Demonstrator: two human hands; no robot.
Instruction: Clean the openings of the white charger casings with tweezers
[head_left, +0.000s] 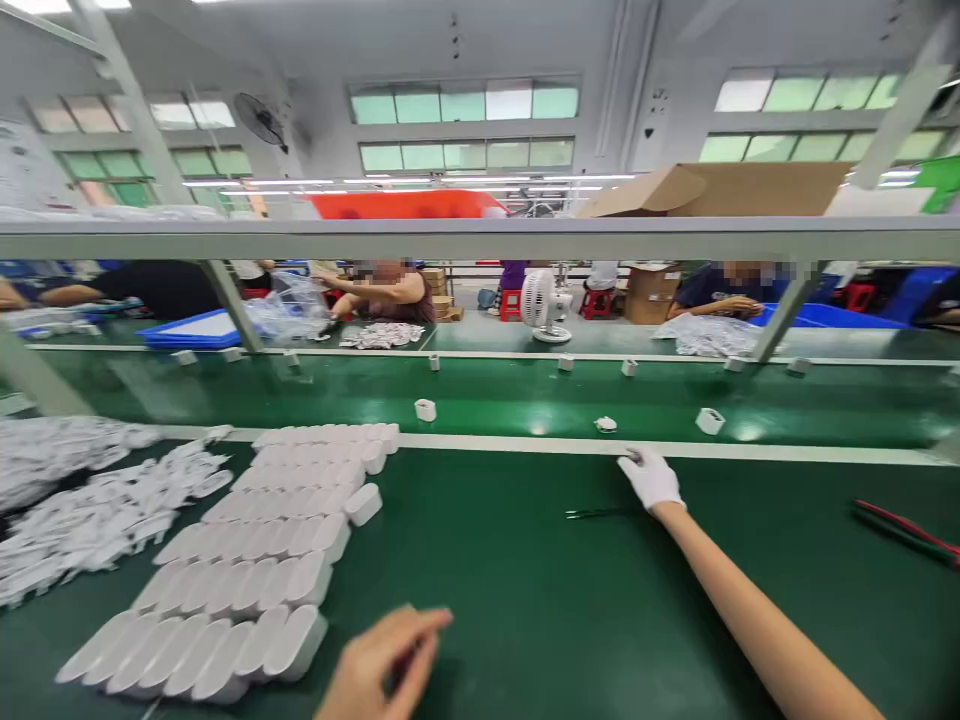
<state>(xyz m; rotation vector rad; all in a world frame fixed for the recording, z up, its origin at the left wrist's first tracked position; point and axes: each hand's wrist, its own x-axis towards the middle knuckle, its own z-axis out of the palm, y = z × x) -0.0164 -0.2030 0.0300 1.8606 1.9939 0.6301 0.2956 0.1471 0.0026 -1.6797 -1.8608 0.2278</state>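
Green matting covers the workbench, landmark for this entry. Right hand, white-gloved, arm stretched to the bench's far edge strip, fingertips on a small dark item there; whether it is pinched cannot be told. Tweezers lie on the mat just beside that hand, untouched. Left hand, bare, at the near edge, fingers curled together; any content is blurred, grip cannot be told. Rows of white plastic housings packed side by side at bench left; loose white parts heaped further left. Beyond the bench, a green conveyor belt carries single white housings. Across it: blue tray, desk fan, seated people. Overhead shelf bears a cardboard box and a red bin.
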